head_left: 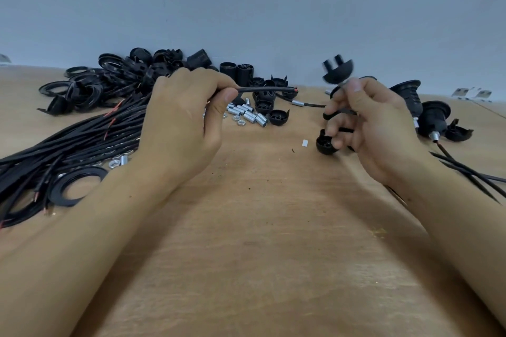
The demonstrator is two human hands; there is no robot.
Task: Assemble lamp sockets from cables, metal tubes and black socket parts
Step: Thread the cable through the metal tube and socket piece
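The black cable (267, 89) is held in the left hand (180, 123), whose grip is closed round it: thumb and curled fingers pinch it so that its short free end, tipped with red, sticks out level toward the right hand (367, 123). That hand's grip is also closed, thumb and forefinger pinching a blurred black socket cap (337, 71) raised above the cable end, while its lower fingers curl round a second black cap (325, 142) that sits close to the tabletop (260, 227); a dark ring or loop shows between those fingers, too blurred to name. Both forearms reach in from the near edge, knuckles up, the hands apart with the cable tip between them. Behind the cable end lie loose metal tubes (250, 115) with a few nuts, and more black caps (264, 105) just beyond. Left of the cable, behind the left hand, a bundle of black cables (76, 139) trails to the picture's edge, with a heap of black rings (90, 85) behind it. Right of the cable, past the right hand, stand assembled sockets (427, 115) with cables attached.
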